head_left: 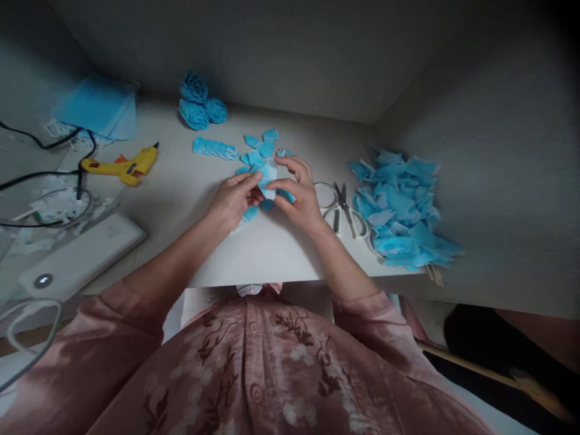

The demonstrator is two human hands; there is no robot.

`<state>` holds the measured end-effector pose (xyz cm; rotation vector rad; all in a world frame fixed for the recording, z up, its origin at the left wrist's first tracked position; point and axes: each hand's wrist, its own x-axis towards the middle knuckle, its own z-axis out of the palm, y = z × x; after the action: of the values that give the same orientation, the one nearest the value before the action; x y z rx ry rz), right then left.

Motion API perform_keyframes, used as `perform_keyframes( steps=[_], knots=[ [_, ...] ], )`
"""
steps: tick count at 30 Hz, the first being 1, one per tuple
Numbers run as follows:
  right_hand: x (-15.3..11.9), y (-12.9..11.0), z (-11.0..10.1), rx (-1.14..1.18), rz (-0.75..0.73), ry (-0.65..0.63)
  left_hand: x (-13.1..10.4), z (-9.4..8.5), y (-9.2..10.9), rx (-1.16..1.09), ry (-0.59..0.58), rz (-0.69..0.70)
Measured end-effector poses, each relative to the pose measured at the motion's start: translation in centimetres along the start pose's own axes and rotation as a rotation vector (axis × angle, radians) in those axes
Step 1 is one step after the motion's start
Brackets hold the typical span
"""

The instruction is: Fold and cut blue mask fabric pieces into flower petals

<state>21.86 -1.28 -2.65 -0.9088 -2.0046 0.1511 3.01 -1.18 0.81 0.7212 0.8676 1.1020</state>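
Observation:
A small blue and white fabric piece (270, 181) is held up between my two hands, over the middle of the table. My left hand (235, 196) pinches its left side between thumb and fingers. On its right side, the thumb and a finger of my right hand (296, 187) touch the white edge, with the other fingers curved above. Several cut blue pieces (267, 145) lie under and behind my hands. Just right of my right hand are scissors (347, 211) with open blades, beside a white roll of tape (325, 195).
Three blue fabric roses (194, 89) and a folded blue strip (214, 148) lie at the back. On the left are a yellow glue gun (129, 166), blue masks (97, 109), cables and a white power bank (84, 257). A large blue fabric heap (403, 208) lies right.

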Motion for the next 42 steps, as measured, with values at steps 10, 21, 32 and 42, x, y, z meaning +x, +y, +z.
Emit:
perform_keyframes(
  steps=[10, 21, 32, 42],
  knots=[
    [0.0, -0.8, 0.1, 0.184, 0.228, 0.104, -0.2, 0.2, 0.0, 0.016, 0.001, 0.009],
    [0.1, -1.1, 1.0, 0.520, 0.508, 0.114, -0.1, -0.3, -0.4, 0.034, -0.074, 0.013],
    [0.3, -1.1, 1.1, 0.726, 0.607, 0.078, -0.3, -0.2, -0.4, 0.081, -0.066, 0.010],
    [1.0, -2.1, 0.5, 0.798, 0.670, 0.100, -0.3, -0.2, -0.4, 0.258, -0.062, 0.111]
  ],
)
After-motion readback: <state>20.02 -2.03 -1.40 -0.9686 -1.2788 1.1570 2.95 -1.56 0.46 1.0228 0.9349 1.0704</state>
